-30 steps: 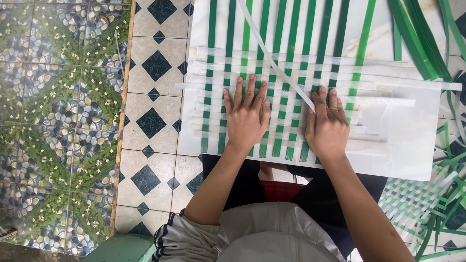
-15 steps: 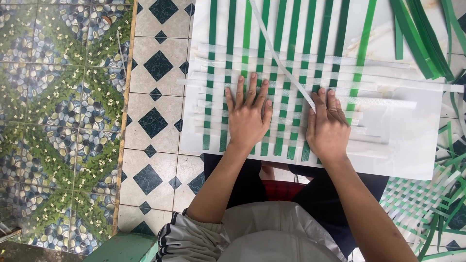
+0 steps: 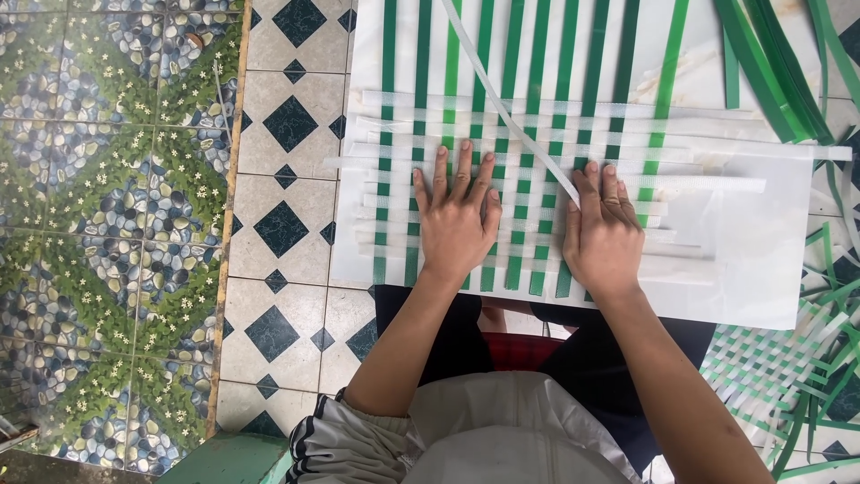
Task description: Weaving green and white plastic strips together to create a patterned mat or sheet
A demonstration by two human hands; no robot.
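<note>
Two flat palms, your left hand (image 3: 459, 224) and right hand (image 3: 602, 235), fingers spread apart and clamped on nothing, pin the half-woven green-and-white plastic strip mat (image 3: 502, 179) against the white board (image 3: 761, 269), keeping its crossings aligned while a loose white strip (image 3: 502, 108) lies diagonally across toward the far side.

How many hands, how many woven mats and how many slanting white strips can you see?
Hands: 2, the left hand and the right hand
Woven mats: 2, the green and white mat under both hands and the second mat on the floor
Slanting white strip: 1
Total: 5
</note>
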